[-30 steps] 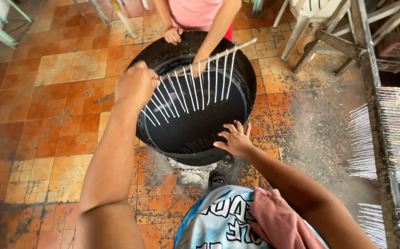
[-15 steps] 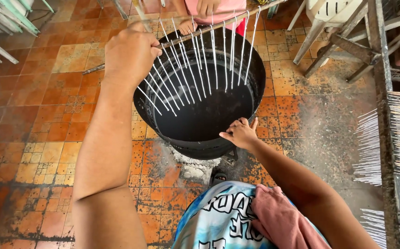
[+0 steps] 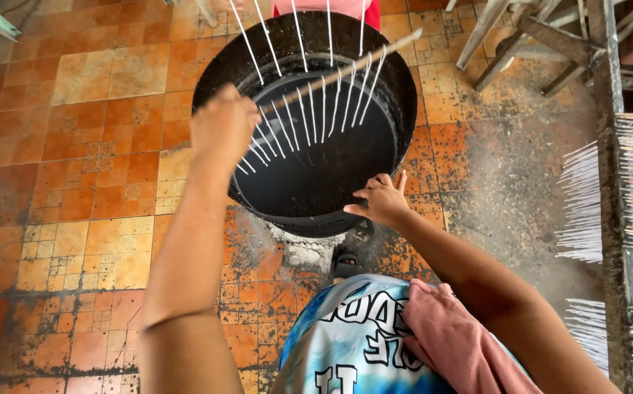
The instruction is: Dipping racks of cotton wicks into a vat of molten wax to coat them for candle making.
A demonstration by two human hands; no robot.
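- The left hand [image 3: 223, 128] is clenched in a fist around the near end of a thin wooden stick [image 3: 345, 68], holding it over the black vat [image 3: 404, 109].
- A row of thin white tapers [image 3: 309, 109] hangs from the stick; the lower ends of the left ones reach the dark liquid [image 3: 309, 175] in the vat.
- The right hand [image 3: 380, 198] rests with fingers spread on the vat's near right rim, pinching nothing.
- A second row of white tapers [image 3: 294, 29] hangs at the far edge of the vat, in front of a person in pink [image 3: 316, 6].
- The vat stands on an orange tiled floor [image 3: 97, 146] stained dark and spattered white.
- At the right, a wooden rack [image 3: 612, 168] carries many more white tapers.
- A pink cloth [image 3: 448, 335] lies on the wearer's blue and white shirt [image 3: 345, 343].
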